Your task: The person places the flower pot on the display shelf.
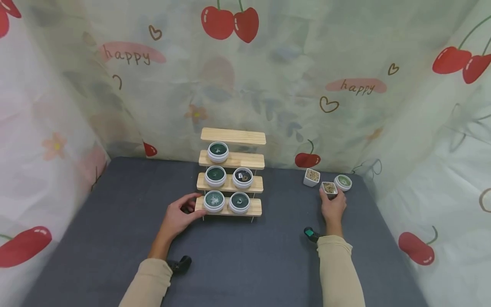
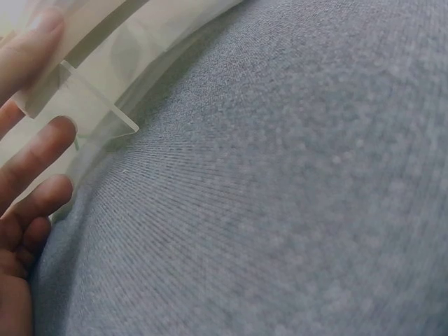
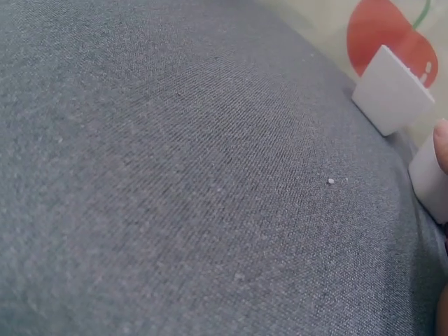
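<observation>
A tiered wooden display rack stands on the dark table, with white round pots of dark green content on its steps. My left hand grips the left end of the lowest step, beside a round pot. In the left wrist view the thumb lies on the wood and other fingers stay loosely curled. At the right, my right hand pinches a small white square pot filled with beige grains. Its thumb is against the pot wall in the right wrist view; most of that hand is out of frame.
Another square pot sits just left of the held one, and a round pot with light green content just right. A patterned cloth hangs behind the table. White crumbs dot the tabletop.
</observation>
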The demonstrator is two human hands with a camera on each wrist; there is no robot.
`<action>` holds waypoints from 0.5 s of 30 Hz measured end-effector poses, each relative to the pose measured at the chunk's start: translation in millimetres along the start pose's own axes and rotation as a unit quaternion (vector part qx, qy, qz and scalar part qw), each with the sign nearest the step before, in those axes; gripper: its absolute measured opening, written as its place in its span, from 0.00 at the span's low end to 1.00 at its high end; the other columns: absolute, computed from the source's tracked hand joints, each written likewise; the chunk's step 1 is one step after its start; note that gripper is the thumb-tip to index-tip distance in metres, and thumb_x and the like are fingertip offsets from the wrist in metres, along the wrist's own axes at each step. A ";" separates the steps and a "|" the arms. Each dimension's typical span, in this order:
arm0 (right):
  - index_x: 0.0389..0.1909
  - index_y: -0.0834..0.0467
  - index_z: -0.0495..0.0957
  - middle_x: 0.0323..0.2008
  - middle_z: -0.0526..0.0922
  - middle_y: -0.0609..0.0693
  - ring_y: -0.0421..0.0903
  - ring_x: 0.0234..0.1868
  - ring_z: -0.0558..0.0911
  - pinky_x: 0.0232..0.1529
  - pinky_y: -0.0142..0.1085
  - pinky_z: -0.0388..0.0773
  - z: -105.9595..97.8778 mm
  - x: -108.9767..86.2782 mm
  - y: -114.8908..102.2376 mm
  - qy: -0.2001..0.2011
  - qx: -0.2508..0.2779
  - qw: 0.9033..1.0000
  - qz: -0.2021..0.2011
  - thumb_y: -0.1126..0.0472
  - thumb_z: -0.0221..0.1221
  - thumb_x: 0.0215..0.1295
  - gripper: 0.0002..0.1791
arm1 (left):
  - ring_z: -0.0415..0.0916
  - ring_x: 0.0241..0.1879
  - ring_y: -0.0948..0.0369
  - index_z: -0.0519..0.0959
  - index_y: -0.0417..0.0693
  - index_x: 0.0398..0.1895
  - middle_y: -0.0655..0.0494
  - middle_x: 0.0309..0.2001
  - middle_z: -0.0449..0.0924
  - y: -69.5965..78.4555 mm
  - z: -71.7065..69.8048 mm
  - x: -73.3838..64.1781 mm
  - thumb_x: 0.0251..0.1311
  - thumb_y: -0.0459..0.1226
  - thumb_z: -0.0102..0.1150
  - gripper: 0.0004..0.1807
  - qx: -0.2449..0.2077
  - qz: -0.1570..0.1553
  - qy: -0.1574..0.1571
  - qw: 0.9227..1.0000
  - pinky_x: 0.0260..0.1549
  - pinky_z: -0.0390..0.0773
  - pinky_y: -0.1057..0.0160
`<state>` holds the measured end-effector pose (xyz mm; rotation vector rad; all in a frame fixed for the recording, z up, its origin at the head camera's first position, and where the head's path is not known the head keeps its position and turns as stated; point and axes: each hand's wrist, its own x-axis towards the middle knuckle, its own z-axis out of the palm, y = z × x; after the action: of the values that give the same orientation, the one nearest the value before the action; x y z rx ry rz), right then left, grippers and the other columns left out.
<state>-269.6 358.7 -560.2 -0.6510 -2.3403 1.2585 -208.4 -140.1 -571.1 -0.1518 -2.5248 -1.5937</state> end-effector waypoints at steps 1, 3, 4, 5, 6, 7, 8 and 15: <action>0.74 0.66 0.60 0.68 0.65 0.71 0.69 0.73 0.59 0.75 0.57 0.52 0.2 -0.4 0.2 -0.002 -0.001 1.000 0.001 0.53 0.62 0.70 0.38 | 0.78 0.36 0.60 0.82 0.63 0.58 0.54 0.37 0.84 0.4 -0.5 0.5 0.48 0.51 0.81 0.31 -0.001 0.002 0.000 1.000 0.37 0.75 0.67; 0.74 0.65 0.60 0.68 0.65 0.71 0.68 0.72 0.60 0.74 0.57 0.53 0.7 -0.7 0.7 -0.004 0.003 1.000 0.002 0.53 0.62 0.71 0.38 | 0.78 0.35 0.61 0.82 0.62 0.58 0.55 0.36 0.84 1.0 -0.9 0.7 0.48 0.50 0.81 0.31 -0.003 0.004 -0.002 1.000 0.37 0.75 0.67; 0.74 0.65 0.61 0.68 0.65 0.70 0.68 0.72 0.60 0.74 0.57 0.53 0.5 -1.0 1.2 -0.005 0.007 1.000 0.004 0.53 0.62 0.71 0.37 | 0.78 0.35 0.61 0.82 0.62 0.58 0.55 0.36 0.84 1.0 -0.5 0.6 0.48 0.50 0.81 0.31 -0.003 0.004 -0.004 1.000 0.37 0.75 0.68; 0.74 0.65 0.61 0.68 0.66 0.70 0.68 0.72 0.60 0.74 0.57 0.53 0.4 -1.0 1.8 -0.005 0.007 1.000 0.004 0.53 0.62 0.71 0.37 | 0.78 0.35 0.61 0.82 0.62 0.58 0.55 0.36 0.84 1.4 -0.4 0.5 0.48 0.50 0.81 0.31 -0.004 0.003 -0.005 1.000 0.37 0.75 0.68; 0.74 0.65 0.61 0.68 0.66 0.69 0.67 0.72 0.61 0.74 0.56 0.54 0.4 -0.9 2.6 -0.003 0.010 1.000 0.004 0.53 0.62 0.71 0.37 | 0.78 0.36 0.62 0.82 0.62 0.58 0.55 0.36 0.84 1.4 0.1 0.5 0.48 0.50 0.80 0.31 -0.004 0.004 -0.007 1.000 0.37 0.75 0.68; 0.74 0.65 0.61 0.67 0.66 0.70 0.67 0.72 0.62 0.75 0.56 0.55 0.4 -0.7 3.2 -0.002 0.014 1.000 0.003 0.54 0.62 0.71 0.37 | 0.77 0.36 0.62 0.82 0.61 0.58 0.54 0.36 0.84 1.4 0.5 0.4 0.49 0.50 0.80 0.31 -0.004 0.004 -0.007 1.000 0.37 0.75 0.68; 0.74 0.66 0.61 0.67 0.66 0.70 0.66 0.72 0.63 0.75 0.55 0.55 0.5 -0.3 3.8 -0.001 0.020 1.000 0.001 0.54 0.62 0.71 0.37 | 0.77 0.36 0.62 0.82 0.61 0.58 0.54 0.36 0.84 1.6 0.6 0.4 0.49 0.50 0.80 0.31 -0.005 0.004 -0.008 1.000 0.37 0.75 0.68; 0.72 0.68 0.63 0.65 0.70 0.69 0.62 0.68 0.71 0.71 0.53 0.64 -3.7 -1.3 -5.4 -0.006 0.065 0.998 0.001 0.57 0.64 0.70 0.36 | 0.77 0.36 0.61 0.82 0.62 0.58 0.54 0.37 0.84 1.8 -0.8 -0.1 0.48 0.51 0.80 0.31 -0.002 -0.002 -0.005 1.000 0.37 0.75 0.68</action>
<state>-267.6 357.8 -553.9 -0.6053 -2.2440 1.4058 -208.0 -140.0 -569.2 -0.1553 -2.5315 -1.6035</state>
